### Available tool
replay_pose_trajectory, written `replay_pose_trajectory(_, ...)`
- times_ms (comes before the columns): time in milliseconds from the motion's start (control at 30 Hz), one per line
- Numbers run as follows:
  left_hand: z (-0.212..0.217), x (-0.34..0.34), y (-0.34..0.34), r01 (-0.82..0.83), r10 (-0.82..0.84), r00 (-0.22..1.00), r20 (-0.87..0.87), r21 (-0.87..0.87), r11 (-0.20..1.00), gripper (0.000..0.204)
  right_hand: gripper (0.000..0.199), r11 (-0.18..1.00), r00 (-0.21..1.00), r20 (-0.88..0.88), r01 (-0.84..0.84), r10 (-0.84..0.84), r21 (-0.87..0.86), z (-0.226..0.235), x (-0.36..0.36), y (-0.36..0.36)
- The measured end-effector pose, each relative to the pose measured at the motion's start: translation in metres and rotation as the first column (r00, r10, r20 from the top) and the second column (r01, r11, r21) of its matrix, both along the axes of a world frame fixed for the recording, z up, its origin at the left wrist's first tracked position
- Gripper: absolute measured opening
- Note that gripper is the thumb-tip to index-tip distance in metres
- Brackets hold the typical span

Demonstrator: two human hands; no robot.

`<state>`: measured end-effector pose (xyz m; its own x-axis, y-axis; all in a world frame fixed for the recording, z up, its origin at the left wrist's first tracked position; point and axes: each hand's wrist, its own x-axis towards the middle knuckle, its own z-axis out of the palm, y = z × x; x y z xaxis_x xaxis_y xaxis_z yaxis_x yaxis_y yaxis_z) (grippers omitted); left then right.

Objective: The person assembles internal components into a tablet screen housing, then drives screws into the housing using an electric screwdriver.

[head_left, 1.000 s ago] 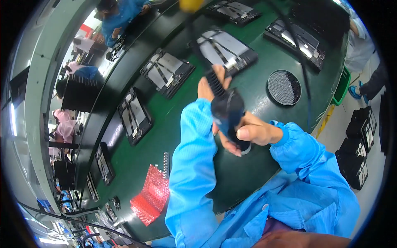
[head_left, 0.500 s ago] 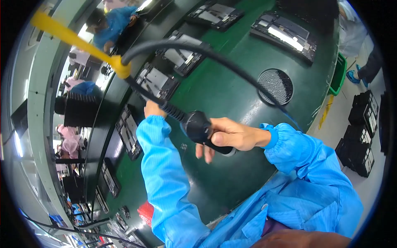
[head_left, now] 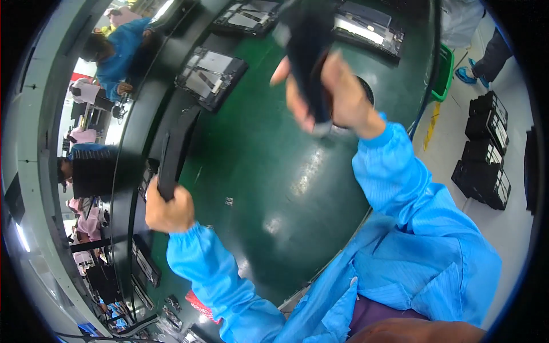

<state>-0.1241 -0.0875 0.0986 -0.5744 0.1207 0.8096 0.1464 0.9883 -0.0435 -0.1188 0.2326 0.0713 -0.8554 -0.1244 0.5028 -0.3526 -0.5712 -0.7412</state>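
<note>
My right hand [head_left: 334, 97] is raised over the green conveyor belt [head_left: 269, 171] and grips a dark handheld tool [head_left: 306, 51], blurred by motion. My left hand [head_left: 168, 208] is out to the left, fist closed around a thick black cable or hose [head_left: 177, 146] that runs up and away from it. Both arms wear bright blue sleeves. An opened flat device on a black tray [head_left: 211, 77] lies on the belt just beyond the cable.
More opened devices on trays [head_left: 366, 28] ride the belt at the top. A round black grille [head_left: 366, 91] sits behind my right hand. Other people in blue and pink work at far left [head_left: 120, 51]. Black crates [head_left: 486, 148] and a green bin [head_left: 440, 74] stand on the floor right.
My hands have moved apart: the right hand lifted the tool up and right, the left slid down-left along the cable. The yellow bar overhead has left view.
</note>
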Motion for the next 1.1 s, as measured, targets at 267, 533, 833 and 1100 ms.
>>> replay_pose_trajectory(267,-0.029,0.131,0.069,0.503,-0.461,0.71,0.533,0.075,0.861,0.048,0.073,0.984,0.791,-0.59,0.174,-0.161,-0.036,-0.038,-0.067,0.077)
replay_pose_trajectory(533,-0.115,0.157,0.139,0.597,-0.623,0.592,0.511,0.242,0.765,0.046,0.077,0.895,0.922,-0.025,0.382,-0.387,0.23,-0.042,-0.043,0.055)
replay_pose_trajectory(833,-0.11,0.141,0.141,0.742,-0.819,0.435,0.374,0.367,0.561,0.035,0.076,0.86,0.918,-0.094,0.394,-0.386,0.324,-0.043,-0.045,0.06)
replay_pose_trajectory(1100,-0.1,0.138,0.14,0.689,-0.898,0.355,0.258,0.577,0.438,0.028,0.07,0.886,0.921,-0.041,0.383,-0.386,0.263,-0.046,-0.043,0.056)
